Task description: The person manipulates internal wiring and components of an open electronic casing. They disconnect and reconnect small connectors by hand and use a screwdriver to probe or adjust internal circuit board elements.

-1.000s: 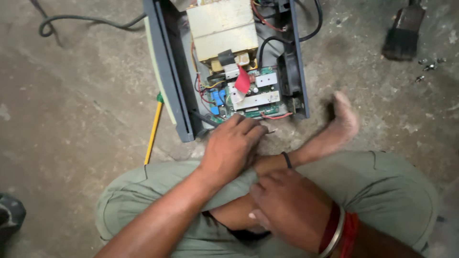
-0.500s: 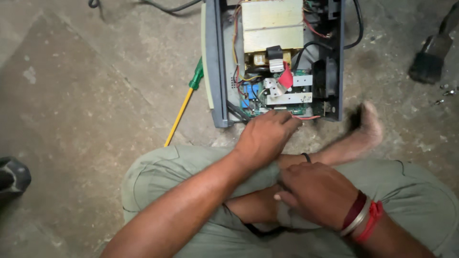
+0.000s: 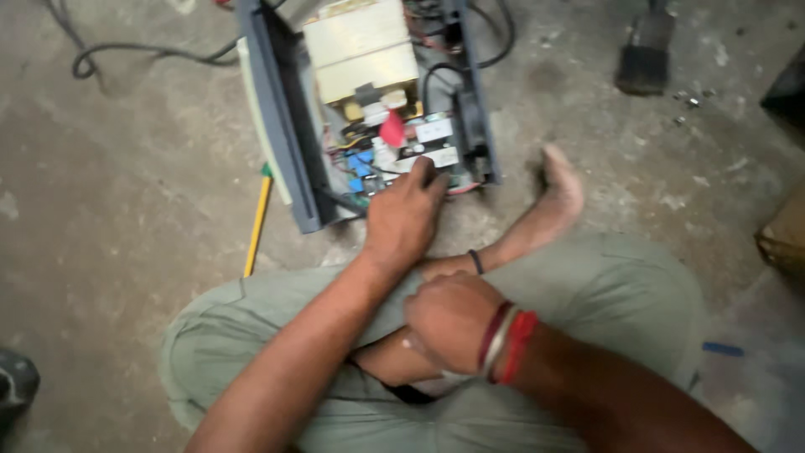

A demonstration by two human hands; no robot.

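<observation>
**At the middle of the frame: my left hand has moved up onto the board**

At the centre of the frame, my left hand (image 3: 402,220) now lies with its fingertips on the circuit board (image 3: 401,161) at the near end of the open grey case (image 3: 277,109), which fills the upper middle. Half a second ago those fingers were curled at the case's lower edge; now they stretch further in, flat, clasping nothing I can see. My right hand (image 3: 450,319) has stayed low at centre, loosely closed on my crossed leg; whether it holds anything I cannot tell. The yellow screwdriver (image 3: 257,225) lies untouched on the concrete floor (image 3: 117,210), left of the case. I judge the work is now on the board itself.
</observation>
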